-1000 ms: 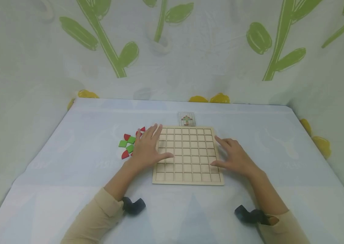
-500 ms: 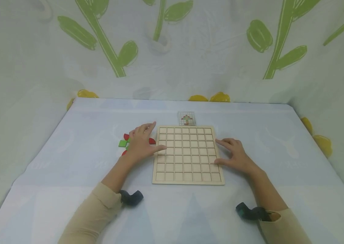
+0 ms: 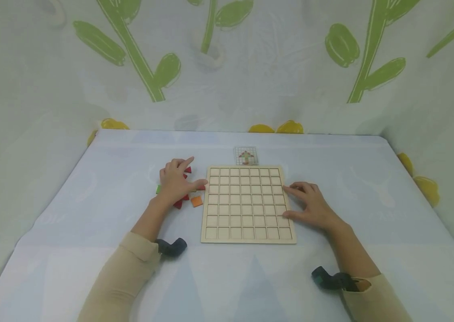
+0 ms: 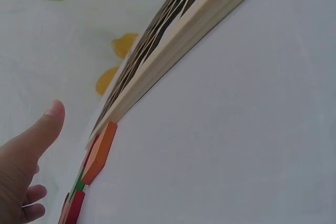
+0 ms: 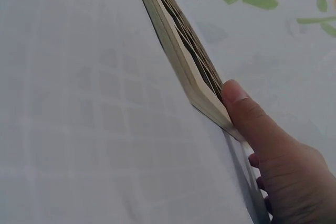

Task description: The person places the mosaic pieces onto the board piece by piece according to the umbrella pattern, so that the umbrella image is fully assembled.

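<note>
A pale wooden grid board (image 3: 248,205) lies flat, its cells bare. To its left, my left hand (image 3: 172,182) is over a cluster of small flat tiles, thumb and forefinger spread apart, and it hides part of them. An orange square tile (image 3: 197,201) and a red tile (image 3: 177,204) show beside it; a green tile (image 4: 77,181) appears in the left wrist view. At the board's right edge rests my right hand (image 3: 311,205), its thumb (image 5: 244,103) touching the rim in the right wrist view and its fingers loosely bent.
A small card (image 3: 246,156) with a printed tree-like pattern on a grid lies just behind the board. Pale cloth covers the table (image 3: 251,277). A leaf-patterned curtain (image 3: 283,67) rises behind. Each wrist carries a black device (image 3: 172,247).
My left hand has moved left from the board's left edge onto the tiles, uncovering the orange one. The right hand has barely shifted at the right edge.
</note>
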Demonstrator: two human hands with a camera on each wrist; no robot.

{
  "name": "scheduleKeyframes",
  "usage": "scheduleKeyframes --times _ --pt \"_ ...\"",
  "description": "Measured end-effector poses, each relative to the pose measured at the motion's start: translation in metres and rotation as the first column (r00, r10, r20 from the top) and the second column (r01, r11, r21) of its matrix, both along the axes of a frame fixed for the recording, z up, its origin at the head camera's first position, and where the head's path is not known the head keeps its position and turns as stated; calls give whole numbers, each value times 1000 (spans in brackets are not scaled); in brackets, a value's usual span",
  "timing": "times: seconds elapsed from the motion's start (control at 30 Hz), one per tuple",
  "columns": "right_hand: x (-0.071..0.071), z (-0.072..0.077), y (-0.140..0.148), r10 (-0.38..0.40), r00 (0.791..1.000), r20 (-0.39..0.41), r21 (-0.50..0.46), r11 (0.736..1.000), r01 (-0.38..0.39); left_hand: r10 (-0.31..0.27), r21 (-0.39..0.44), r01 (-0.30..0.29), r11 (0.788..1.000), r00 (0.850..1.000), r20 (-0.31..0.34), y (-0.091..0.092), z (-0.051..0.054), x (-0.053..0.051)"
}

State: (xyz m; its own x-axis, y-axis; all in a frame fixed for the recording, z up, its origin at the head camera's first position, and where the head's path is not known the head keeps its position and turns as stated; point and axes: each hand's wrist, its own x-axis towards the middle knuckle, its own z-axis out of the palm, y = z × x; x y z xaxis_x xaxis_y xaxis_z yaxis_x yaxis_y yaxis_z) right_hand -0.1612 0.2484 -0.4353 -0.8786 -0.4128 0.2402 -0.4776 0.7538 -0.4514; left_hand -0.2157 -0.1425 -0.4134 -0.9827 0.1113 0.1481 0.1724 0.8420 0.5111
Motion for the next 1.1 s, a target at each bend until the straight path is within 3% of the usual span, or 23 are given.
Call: scheduleKeyframes --times 0.17,0.53,1.1 --pt "0 -1 0 -16 1000 7 -2 1000 16 35 -38 -34 999 999 38 -7 -7 -9" --pt "0 -1 -1 -38 999 28 3 999 38 93 -44 -90 995 992 85 -18 -8 -20" --pt "0 -2 -2 -26 1000 -15 -4 1000 26 63 58 -67 996 996 67 -12 -11 -25"
